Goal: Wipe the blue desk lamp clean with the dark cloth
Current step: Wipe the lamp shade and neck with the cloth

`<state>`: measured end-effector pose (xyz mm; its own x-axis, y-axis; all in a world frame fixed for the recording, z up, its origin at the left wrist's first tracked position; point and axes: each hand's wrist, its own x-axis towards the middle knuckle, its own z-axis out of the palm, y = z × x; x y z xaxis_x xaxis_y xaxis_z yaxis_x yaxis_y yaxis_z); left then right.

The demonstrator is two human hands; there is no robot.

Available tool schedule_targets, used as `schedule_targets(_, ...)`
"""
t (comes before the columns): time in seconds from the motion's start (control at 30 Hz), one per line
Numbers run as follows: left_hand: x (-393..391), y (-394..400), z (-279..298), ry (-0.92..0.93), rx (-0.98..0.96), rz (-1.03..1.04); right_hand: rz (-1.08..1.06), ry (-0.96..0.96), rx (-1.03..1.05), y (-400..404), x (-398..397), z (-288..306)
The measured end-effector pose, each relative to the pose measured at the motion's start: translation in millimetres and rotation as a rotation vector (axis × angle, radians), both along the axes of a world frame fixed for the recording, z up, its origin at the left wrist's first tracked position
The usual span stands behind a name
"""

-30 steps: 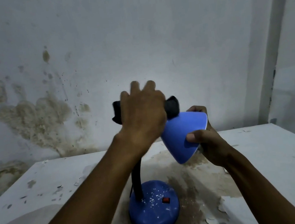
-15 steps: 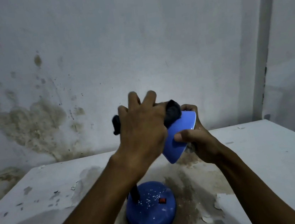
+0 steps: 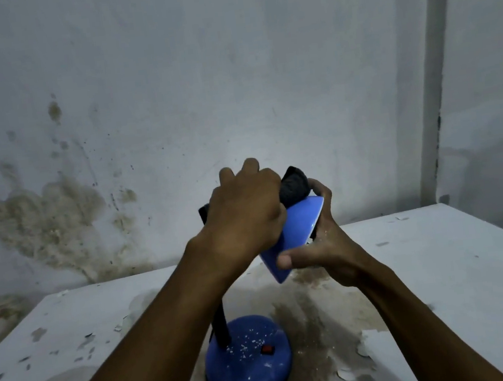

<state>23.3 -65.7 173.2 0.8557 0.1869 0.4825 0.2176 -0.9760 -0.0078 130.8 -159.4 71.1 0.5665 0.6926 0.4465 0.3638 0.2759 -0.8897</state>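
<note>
A blue desk lamp stands on the white table, its round base (image 3: pixel 249 369) speckled with white flecks and carrying a red switch. A black neck (image 3: pixel 221 327) rises to the blue cone shade (image 3: pixel 296 232), which is tilted with its mouth facing right. My left hand (image 3: pixel 243 213) presses the dark cloth (image 3: pixel 294 186) onto the top of the shade; bits of cloth stick out on both sides of the hand. My right hand (image 3: pixel 324 251) grips the shade's rim, thumb on the lower outside, fingers behind the upper edge.
The white table (image 3: pixel 442 262) has a brown stained patch and peeling paint chips (image 3: pixel 363 350) right of the lamp base. A stained wall (image 3: pixel 42 222) stands close behind, and a vertical pipe (image 3: pixel 433 104) runs down at the right.
My left hand has slid the cloth to the right along the shade's top. The right hand has shifted its hold on the rim, and the shade's mouth has turned further away from me.
</note>
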Motion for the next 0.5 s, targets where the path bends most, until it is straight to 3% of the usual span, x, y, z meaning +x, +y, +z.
schedule_targets(0.2,-2.4,8.8,2.9,0.006,-0.088,-0.034,-0.059,-0.113,-0.018,1.0,-8.5,-4.1)
schedule_targets(0.4,-27.4,-7.3,-6.2,0.080,-0.133,-0.417,0.002,-0.197,0.040,-3.7,-6.6,-10.2)
schedule_targets(0.5,-22.9,1.0,1.5,0.090,-0.149,-0.454,-0.029,-0.194,0.050,-4.7,-8.8,-8.6)
